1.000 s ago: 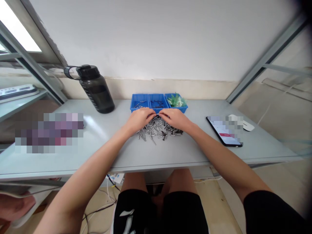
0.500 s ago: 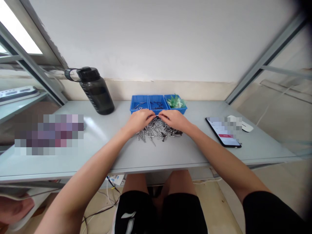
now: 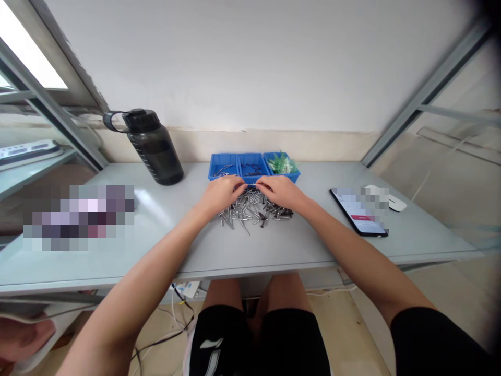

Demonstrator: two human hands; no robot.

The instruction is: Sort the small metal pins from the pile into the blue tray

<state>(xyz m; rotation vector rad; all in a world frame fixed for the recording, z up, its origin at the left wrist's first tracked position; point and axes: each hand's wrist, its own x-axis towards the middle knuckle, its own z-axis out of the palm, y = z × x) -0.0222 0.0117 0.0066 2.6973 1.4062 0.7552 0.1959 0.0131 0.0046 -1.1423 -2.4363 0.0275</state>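
Over a pile of small metal fasteners point(image 3: 250, 206), silver and dark and screw-like, my two hands face each other. A thin silver pin-like piece point(image 3: 251, 184) spans the small gap between their fingertips. The fingers of my left hand point(image 3: 224, 191) are pinched together at its left end. My right hand point(image 3: 279, 190) pinches its other end. Just behind the hands stand three joined blue bins: the left bin point(image 3: 224, 160) has a few silver pieces, the middle bin point(image 3: 250, 159) has dark ones. Crumpled green and whitish material point(image 3: 282, 164) fills the right bin.
A dark water bottle point(image 3: 156, 149) stands at the back left. A phone point(image 3: 358, 214) and a white mouse point(image 3: 396, 203) lie on the right of the grey table point(image 3: 254, 256). A blurred-out object point(image 3: 78, 216) lies at the left. Metal frame posts rise at both sides.
My fingertips have drawn slightly apart, so more of the thin silver piece shows between them. The pile and bins look the same.
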